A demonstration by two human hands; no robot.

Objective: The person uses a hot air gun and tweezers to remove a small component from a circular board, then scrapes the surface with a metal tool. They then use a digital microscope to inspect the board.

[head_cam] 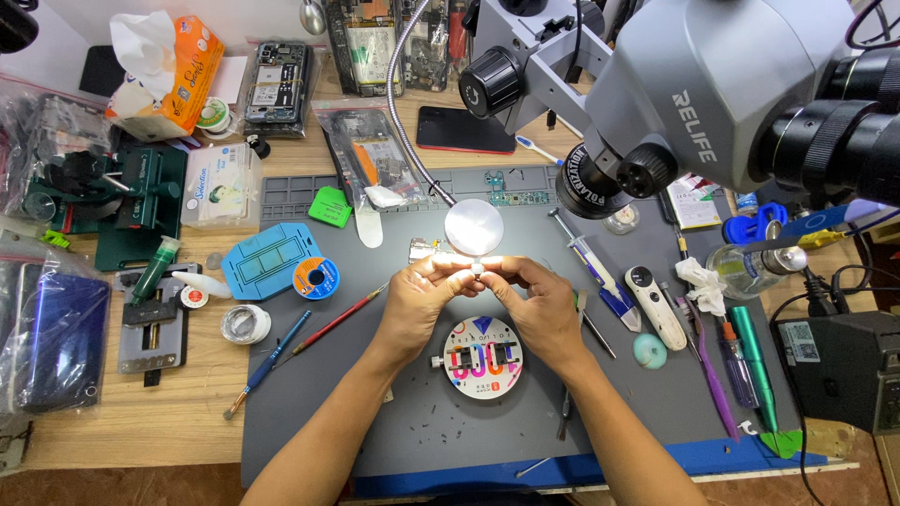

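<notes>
My left hand (419, 298) and my right hand (536, 302) meet over the grey work mat (394, 412), fingertips pinched together on a tiny pale part (477, 269) lit from above. A round lamp head (473, 228) on a gooseneck glows just above the fingers. Below my hands sits a round white holder (482, 358) with colourful markings and a small clamp. What the tiny part is cannot be made out.
A grey microscope (675, 84) hangs at the upper right. A syringe (592, 267), a white handheld tool (654, 307), pens and tweezers lie to the right. On the left are brushes (267, 364), a solder spool (315, 278), a blue jig (270, 260) and a tissue box (169, 75).
</notes>
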